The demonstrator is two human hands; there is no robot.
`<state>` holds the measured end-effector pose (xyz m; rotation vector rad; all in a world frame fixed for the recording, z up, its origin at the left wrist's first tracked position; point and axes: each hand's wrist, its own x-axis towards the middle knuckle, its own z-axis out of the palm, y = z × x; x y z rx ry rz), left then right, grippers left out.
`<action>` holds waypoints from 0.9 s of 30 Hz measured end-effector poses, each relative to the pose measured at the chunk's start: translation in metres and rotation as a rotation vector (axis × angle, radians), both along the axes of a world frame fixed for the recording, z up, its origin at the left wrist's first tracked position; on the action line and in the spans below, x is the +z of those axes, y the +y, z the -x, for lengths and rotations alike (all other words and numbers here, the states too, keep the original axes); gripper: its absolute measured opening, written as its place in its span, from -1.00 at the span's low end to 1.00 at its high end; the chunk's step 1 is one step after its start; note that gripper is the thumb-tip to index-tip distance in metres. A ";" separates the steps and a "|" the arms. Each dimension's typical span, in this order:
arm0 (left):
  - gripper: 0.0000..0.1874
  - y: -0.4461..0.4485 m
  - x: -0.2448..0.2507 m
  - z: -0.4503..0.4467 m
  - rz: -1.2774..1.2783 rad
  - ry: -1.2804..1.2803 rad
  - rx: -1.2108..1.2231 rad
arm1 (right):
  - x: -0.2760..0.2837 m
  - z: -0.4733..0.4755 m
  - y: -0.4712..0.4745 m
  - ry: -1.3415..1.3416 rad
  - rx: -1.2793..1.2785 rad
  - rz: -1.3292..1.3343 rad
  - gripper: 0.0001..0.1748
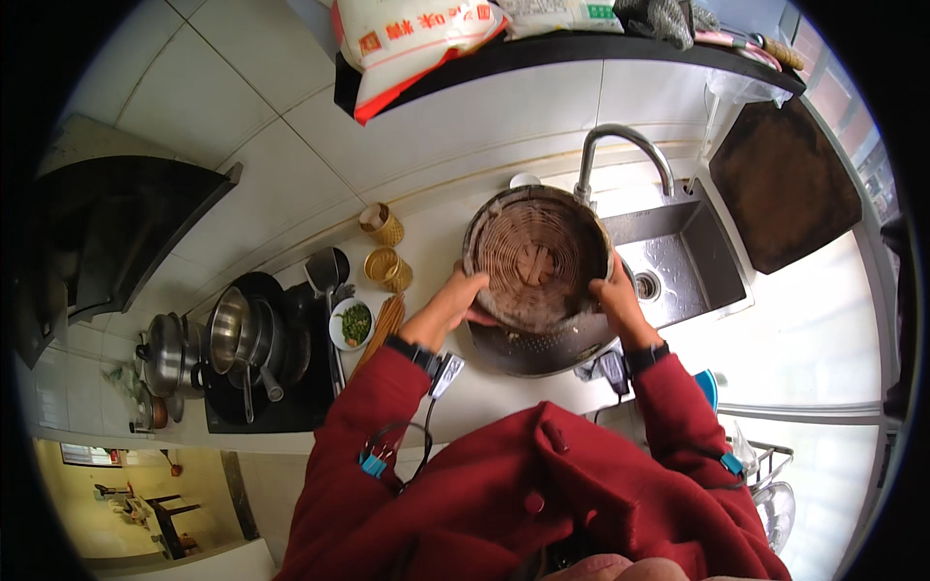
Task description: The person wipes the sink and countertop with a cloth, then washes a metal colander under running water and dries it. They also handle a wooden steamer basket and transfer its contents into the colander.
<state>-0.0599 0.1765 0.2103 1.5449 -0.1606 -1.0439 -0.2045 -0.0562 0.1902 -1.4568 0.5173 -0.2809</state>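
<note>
A round woven wicker basket (538, 254) is held up in front of me, its coiled inside facing me. My left hand (468, 294) grips its lower left rim, thumb over the edge. On the right rim my right hand (616, 294) has the same kind of hold. Below the basket a dark metal basin or strainer (541, 354) with small holes rests on the white counter (450, 392); the basket hides much of it.
A sink (697, 254) with a curved faucet (628, 131) lies right, beside a dark board (785, 189). To the left are chopsticks (385, 319), a bowl of chopped greens (354, 324), two golden woven holders (389, 269), a ladle (328, 269) and stacked pans (240, 334). A shelf (567, 47) overhangs.
</note>
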 end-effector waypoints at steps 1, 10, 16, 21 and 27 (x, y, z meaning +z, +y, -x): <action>-0.46 0.003 0.005 0.004 0.038 -0.009 0.030 | 0.002 0.002 0.002 -0.023 -0.035 0.069 -0.01; -0.41 0.014 0.010 0.037 0.243 -0.329 0.106 | 0.017 0.033 0.012 -0.288 -0.068 -0.021 -0.06; -0.38 0.010 0.009 0.036 0.248 -0.234 0.004 | 0.009 0.044 0.012 -0.265 -0.051 -0.078 -0.03; -0.39 0.014 0.000 0.044 0.242 -0.259 0.057 | 0.010 0.055 0.006 -0.218 -0.019 0.029 0.01; -0.24 0.011 -0.010 0.057 0.229 -0.505 0.101 | 0.027 0.058 -0.030 -0.156 -0.011 0.266 -0.12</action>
